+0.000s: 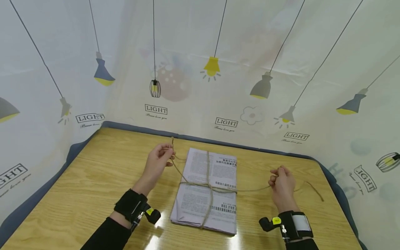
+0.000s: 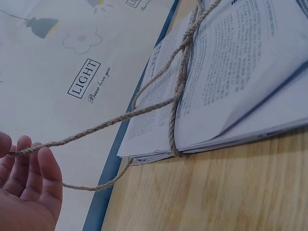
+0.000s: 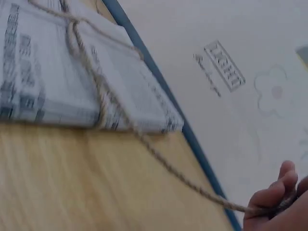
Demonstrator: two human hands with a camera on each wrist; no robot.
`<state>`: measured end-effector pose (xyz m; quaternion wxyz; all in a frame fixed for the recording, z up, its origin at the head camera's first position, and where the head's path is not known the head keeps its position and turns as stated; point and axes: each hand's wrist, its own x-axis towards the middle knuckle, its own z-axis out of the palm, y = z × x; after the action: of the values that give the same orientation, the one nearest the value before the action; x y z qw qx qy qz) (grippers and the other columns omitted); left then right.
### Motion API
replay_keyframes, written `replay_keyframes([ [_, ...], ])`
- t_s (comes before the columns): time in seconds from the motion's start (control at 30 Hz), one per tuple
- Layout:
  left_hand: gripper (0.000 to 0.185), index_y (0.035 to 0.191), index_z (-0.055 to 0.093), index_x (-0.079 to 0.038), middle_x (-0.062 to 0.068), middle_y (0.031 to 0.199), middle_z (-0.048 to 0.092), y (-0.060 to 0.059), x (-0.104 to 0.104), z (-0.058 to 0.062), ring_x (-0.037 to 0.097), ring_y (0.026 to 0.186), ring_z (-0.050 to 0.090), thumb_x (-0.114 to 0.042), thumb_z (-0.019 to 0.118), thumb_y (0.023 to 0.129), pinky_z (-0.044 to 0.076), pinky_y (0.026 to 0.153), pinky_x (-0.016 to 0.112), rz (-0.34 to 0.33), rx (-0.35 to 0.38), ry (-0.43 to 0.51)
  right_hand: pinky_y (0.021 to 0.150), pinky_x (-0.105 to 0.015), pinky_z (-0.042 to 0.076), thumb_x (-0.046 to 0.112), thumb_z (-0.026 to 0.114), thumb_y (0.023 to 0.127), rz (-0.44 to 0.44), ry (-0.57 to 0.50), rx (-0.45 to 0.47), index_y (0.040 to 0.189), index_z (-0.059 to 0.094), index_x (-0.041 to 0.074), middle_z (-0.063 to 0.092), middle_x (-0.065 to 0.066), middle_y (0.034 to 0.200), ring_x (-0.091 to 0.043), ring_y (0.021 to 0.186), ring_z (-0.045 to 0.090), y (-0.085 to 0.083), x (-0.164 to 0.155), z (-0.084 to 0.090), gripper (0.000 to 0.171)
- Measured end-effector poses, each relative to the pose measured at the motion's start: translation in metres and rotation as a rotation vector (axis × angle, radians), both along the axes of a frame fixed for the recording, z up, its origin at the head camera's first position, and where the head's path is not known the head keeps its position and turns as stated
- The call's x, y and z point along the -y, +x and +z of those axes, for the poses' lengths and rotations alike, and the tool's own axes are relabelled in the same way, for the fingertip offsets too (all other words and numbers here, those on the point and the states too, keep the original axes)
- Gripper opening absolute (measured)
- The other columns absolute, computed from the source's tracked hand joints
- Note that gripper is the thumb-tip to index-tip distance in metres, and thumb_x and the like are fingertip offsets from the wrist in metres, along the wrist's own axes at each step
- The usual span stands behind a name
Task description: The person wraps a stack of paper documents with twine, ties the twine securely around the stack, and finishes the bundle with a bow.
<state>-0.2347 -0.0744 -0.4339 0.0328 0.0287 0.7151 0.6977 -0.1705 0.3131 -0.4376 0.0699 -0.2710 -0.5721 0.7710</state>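
Note:
A stack of folded newspapers [image 1: 195, 205] lies on the table, with brown twine [image 1: 210, 205] wrapped round it lengthwise and crosswise. The strands cross near the middle of the top sheet. Left of the stack, my left hand [image 1: 159, 158] pinches one length of twine between thumb and fingers, raised above the table; a short end sticks up past the fingertips. My right hand [image 1: 282, 184] grips the other length to the right of the stack, its fingers curled round it. In the right wrist view that twine [image 3: 178, 180] runs from the bundle to the right hand [image 3: 276, 202].
The wooden table [image 1: 78, 194] has a dark blue-grey edge [image 1: 150, 130] along the back and sides. Behind it hangs a pale curtain [image 1: 193, 114] printed with lamps. A loose twine tail [image 1: 315, 191] trails beyond the right hand.

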Motion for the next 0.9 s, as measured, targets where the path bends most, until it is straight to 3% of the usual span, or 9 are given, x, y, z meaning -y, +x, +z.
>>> replay_keyframes([
  [0.1,0.024,0.123,0.053,-0.009,0.015,0.111,0.061,0.000,0.000,0.000,0.023,0.097,0.061,-0.022,0.050,0.103,0.055,0.076,0.029,-0.011,-0.002,0.012,0.068,-0.015,0.046,0.026,0.031,0.107,0.061,0.144,-0.057,0.157,0.005,0.015,0.059,0.013,0.107,-0.001,0.073,0.053,-0.013,0.019,0.010,0.058],
  [0.2,0.023,0.122,0.053,-0.009,0.020,0.114,0.059,0.000,0.000,-0.001,0.018,0.094,0.061,-0.021,0.051,0.102,0.055,0.076,0.029,-0.022,-0.006,0.026,0.076,-0.014,0.048,0.023,0.034,0.106,0.139,0.073,-0.130,0.156,0.013,0.014,0.060,0.012,0.120,-0.001,0.086,0.059,-0.026,0.043,0.024,0.054],
  [0.3,0.022,0.122,0.053,-0.009,0.018,0.113,0.059,0.001,0.001,-0.002,0.017,0.093,0.061,-0.020,0.051,0.102,0.055,0.076,0.030,-0.029,-0.006,0.042,0.074,-0.016,0.046,0.021,0.034,0.107,0.255,0.052,-0.179,0.151,0.032,0.012,0.060,0.009,0.119,-0.003,0.085,0.055,-0.039,0.072,0.035,0.045],
  [0.4,0.024,0.123,0.052,-0.009,0.018,0.113,0.059,0.002,0.001,-0.003,0.017,0.094,0.061,-0.020,0.051,0.102,0.055,0.077,0.031,-0.034,-0.005,0.059,0.064,-0.019,0.041,0.019,0.035,0.107,0.429,0.246,-0.180,0.141,0.048,0.011,0.063,0.003,0.104,-0.007,0.073,0.048,-0.047,0.105,0.039,0.037],
  [0.53,0.028,0.126,0.049,-0.007,0.020,0.116,0.058,0.003,0.001,-0.002,0.015,0.093,0.061,-0.021,0.051,0.102,0.055,0.076,0.030,-0.030,-0.016,0.078,0.051,-0.022,0.033,0.021,0.042,0.105,0.668,0.664,-0.196,0.132,0.060,0.015,0.063,-0.006,0.084,-0.011,0.056,0.038,-0.048,0.149,0.032,0.033],
  [0.6,0.028,0.126,0.049,-0.006,0.019,0.117,0.058,0.003,0.001,-0.002,0.013,0.092,0.061,-0.021,0.052,0.102,0.055,0.076,0.029,-0.017,-0.025,0.081,0.048,-0.023,0.031,0.021,0.044,0.104,0.794,0.812,-0.227,0.127,0.063,0.015,0.062,-0.009,0.077,-0.011,0.051,0.037,-0.046,0.165,0.026,0.031],
  [0.67,0.026,0.125,0.049,-0.007,0.017,0.117,0.058,0.004,0.001,-0.002,0.012,0.091,0.061,-0.020,0.052,0.102,0.055,0.076,0.029,0.001,-0.033,0.078,0.047,-0.023,0.033,0.020,0.044,0.104,0.912,0.892,-0.254,0.126,0.064,0.014,0.064,-0.008,0.076,-0.012,0.049,0.039,-0.043,0.177,0.020,0.030],
  [0.77,0.023,0.122,0.049,-0.009,0.018,0.118,0.058,0.005,0.002,-0.003,0.013,0.094,0.061,-0.018,0.052,0.102,0.054,0.077,0.029,0.018,-0.053,0.054,0.051,-0.024,0.039,0.015,0.043,0.104,1.034,0.894,-0.246,0.130,0.058,0.007,0.070,-0.007,0.084,-0.017,0.056,0.054,-0.039,0.186,0.012,0.031],
  [0.9,0.023,0.122,0.050,-0.008,0.019,0.117,0.059,0.006,0.005,-0.007,0.018,0.097,0.060,-0.018,0.052,0.102,0.053,0.078,0.028,0.022,-0.086,0.014,0.061,-0.028,0.048,0.010,0.046,0.103,0.997,0.973,-0.185,0.131,0.053,0.000,0.074,-0.009,0.097,-0.025,0.077,0.069,-0.034,0.187,0.005,0.031],
])
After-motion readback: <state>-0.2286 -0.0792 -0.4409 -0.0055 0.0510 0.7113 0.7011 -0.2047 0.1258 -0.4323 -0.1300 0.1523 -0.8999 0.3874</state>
